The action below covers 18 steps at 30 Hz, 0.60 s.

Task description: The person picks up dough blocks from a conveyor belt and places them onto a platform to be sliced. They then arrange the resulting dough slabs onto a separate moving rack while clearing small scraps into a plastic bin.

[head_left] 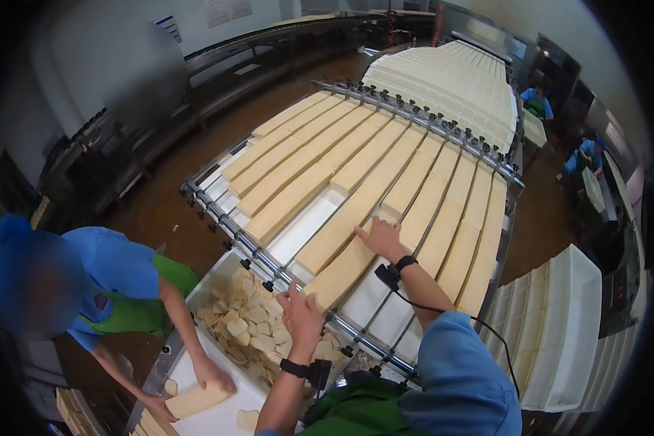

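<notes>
A short pale-yellow strip, which looks like firm dough or pressed curd, lies across the near part of the conveyor between my two hands. My right hand is over its far end, fingers curled onto the top and edge. At the near end, by the metal roller bar, my left hand touches the strip with its thumb and fingers, part of the grip being hidden. Right beside it on the left lies a longer strip. Both wrists carry black bands with small devices, and a cable runs along my right arm.
More strips lie in rows between metal guide rods on the white belt. A bin of cut pieces stands below the roller bar. At left, a co-worker handles another strip. White trays are stacked at right.
</notes>
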Each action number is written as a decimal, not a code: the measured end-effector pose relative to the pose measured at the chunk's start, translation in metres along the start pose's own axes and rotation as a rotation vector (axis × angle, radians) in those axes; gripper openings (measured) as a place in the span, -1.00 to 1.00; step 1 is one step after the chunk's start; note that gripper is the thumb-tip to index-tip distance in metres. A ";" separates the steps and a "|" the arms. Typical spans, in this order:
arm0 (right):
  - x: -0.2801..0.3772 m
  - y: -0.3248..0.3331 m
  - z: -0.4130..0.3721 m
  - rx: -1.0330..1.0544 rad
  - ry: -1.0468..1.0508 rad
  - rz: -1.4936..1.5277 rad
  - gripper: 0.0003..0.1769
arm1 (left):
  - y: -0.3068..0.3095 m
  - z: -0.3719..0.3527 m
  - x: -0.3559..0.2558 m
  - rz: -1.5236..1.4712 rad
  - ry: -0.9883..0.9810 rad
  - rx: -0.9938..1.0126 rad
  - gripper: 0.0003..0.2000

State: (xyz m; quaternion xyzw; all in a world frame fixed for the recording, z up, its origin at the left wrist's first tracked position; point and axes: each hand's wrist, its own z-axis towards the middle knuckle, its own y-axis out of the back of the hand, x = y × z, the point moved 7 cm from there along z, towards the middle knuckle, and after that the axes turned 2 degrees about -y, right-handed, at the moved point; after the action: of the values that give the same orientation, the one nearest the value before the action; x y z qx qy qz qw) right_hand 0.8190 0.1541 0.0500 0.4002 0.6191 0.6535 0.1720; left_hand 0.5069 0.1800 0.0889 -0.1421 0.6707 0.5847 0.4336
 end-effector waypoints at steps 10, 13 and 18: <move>0.052 -0.013 -0.078 -0.222 0.232 -0.131 -0.14 | -0.052 0.019 0.007 -0.126 -0.020 0.004 -0.46; 0.075 -0.042 -0.124 -0.054 0.415 -0.027 -0.15 | -0.063 0.028 0.002 -0.168 -0.029 0.042 -0.39; 0.080 -0.054 -0.133 -0.028 0.504 -0.159 -0.17 | -0.058 0.030 0.007 -0.185 -0.093 0.033 -0.29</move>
State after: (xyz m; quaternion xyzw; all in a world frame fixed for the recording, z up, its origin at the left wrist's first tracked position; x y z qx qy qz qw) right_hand 0.6561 0.1319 0.0349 0.1724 0.6626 0.7256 0.0688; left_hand 0.5555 0.1933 0.0472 -0.1691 0.6435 0.5372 0.5184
